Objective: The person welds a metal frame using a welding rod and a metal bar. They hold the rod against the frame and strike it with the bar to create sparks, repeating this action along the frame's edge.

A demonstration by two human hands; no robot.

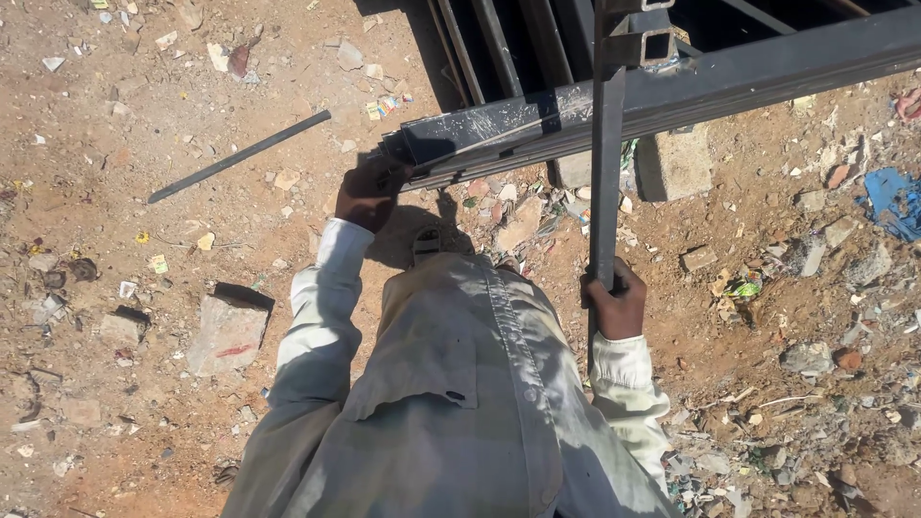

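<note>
Ground: bare reddish dirt (134, 125) in hard sunlight, strewn with pebbles, paper scraps and broken bits of masonry.
Metal stack: long dark steel tubes (672, 91) lie together, running from the middle of the ground up to its top right corner, their cut ends pointing left; pale scratches mark the top face.
Support: a grey concrete block (676, 163) sits under the stack, near the top edge of the ground.
Left hand: the left hand (369, 192) rests on the cut ends of the stacked tubes, fingers curled over the lowest end; whether they grip it or only press on it I cannot tell.
Right hand: the right hand (614, 302) has its fingers clamped round the lower end of a single steel bar (604, 163).
Single bar: it runs nearly straight up the view from the fist, crosses over the stack and reaches past the top edge, where open square tube ends show.
Loose rod: a thin dark rod (240, 156) lies alone on the dirt towards the top left, well apart from both hands.
Flat stone: a pale slab (225, 331) lies on the dirt beside the left sleeve.
Right edge: a scrap of blue plastic (892, 201) lies among the rubble.
Clothing: a pale long-sleeved shirt (451, 384) fills the bottom middle.
</note>
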